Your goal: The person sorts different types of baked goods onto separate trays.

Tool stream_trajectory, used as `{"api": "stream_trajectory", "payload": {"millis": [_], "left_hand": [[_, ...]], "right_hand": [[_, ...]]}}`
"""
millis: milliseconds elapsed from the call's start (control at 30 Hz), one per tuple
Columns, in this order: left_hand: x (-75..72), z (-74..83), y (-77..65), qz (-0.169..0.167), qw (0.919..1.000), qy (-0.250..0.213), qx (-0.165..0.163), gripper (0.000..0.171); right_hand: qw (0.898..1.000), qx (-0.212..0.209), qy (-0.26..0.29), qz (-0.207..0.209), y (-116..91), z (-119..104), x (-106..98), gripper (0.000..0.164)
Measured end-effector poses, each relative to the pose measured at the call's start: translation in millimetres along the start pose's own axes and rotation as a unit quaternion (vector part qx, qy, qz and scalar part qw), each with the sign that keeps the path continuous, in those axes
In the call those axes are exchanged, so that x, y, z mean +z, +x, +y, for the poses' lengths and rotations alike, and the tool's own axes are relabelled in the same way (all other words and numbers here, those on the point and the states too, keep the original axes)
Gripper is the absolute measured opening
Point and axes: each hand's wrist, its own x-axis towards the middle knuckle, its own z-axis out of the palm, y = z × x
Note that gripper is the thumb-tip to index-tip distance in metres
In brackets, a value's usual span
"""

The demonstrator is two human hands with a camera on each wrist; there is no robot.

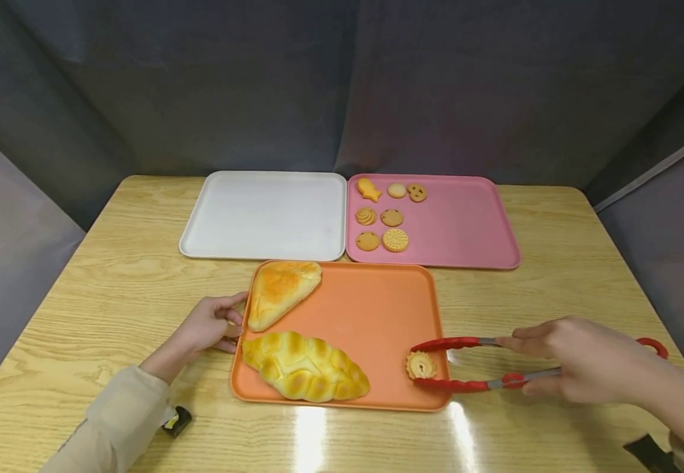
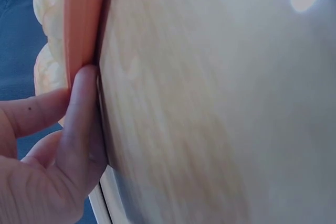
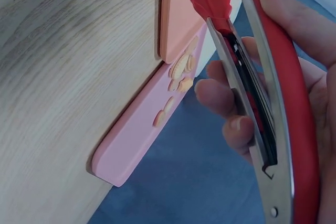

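My right hand (image 1: 590, 358) holds a pair of red-tipped metal tongs (image 3: 296, 124). The tongs' tips stand on either side of a round, crimped cookie (image 1: 421, 365) at the right end of the orange tray (image 1: 389, 309); whether they press on it I cannot tell. On the tray's left side, my left hand (image 1: 211, 323) grips the rim, thumb and finger meeting at the edge in the left wrist view. Beside that hand lie a triangular bread (image 1: 282, 292) and a braided bread loaf (image 1: 306, 368), both on the orange tray.
Behind the orange tray, a white tray (image 1: 265, 217) and a pink tray (image 1: 466, 220) stand side by side. Several cookies, one a fish-shaped cookie (image 1: 368, 189), lie on the pink tray's left part. A dark curtain (image 1: 342, 85) hangs past the table's far edge.
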Motion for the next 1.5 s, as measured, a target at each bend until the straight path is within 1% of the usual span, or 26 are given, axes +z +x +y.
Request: {"api": "stream_trajectory", "payload": {"millis": [200, 400, 533, 667, 1067, 1233, 1500], "left_hand": [[-0.1, 0.5, 0.0, 0.0, 1.0, 0.002, 0.002, 0.069], [0.2, 0.7, -0.6, 0.002, 1.0, 0.003, 0.002, 0.068], [0.8, 1.0, -1.3, 0.003, 1.0, 0.002, 0.0, 0.068], [1.2, 0.7, -1.9, 0.002, 1.0, 0.002, -0.001, 0.068], [1.0, 1.9, -0.4, 0.004, 1.0, 0.002, -0.003, 0.068], [1.1, 1.5, -0.1, 0.005, 1.0, -0.003, -0.002, 0.069], [0.8, -0.7, 1.0, 0.004, 1.0, -0.008, -0.001, 0.068]], "right_hand": [[0.998, -0.013, -0.005, 0.066, -3, 1, 2, 0.052], [0.994, 0.0, 0.0, 0.106, -5, 3, 5, 0.054], [0.991, 0.01, -0.003, 0.134, -4, 4, 8, 0.051], [0.987, 0.013, 0.011, 0.159, -3, 5, 9, 0.049], [0.981, 0.017, 0.051, 0.188, -2, 15, 9, 0.055], [0.977, 0.005, 0.052, 0.208, -1, 21, 9, 0.057], [0.977, 0.016, 0.044, 0.207, 1, 27, 7, 0.057]]}}
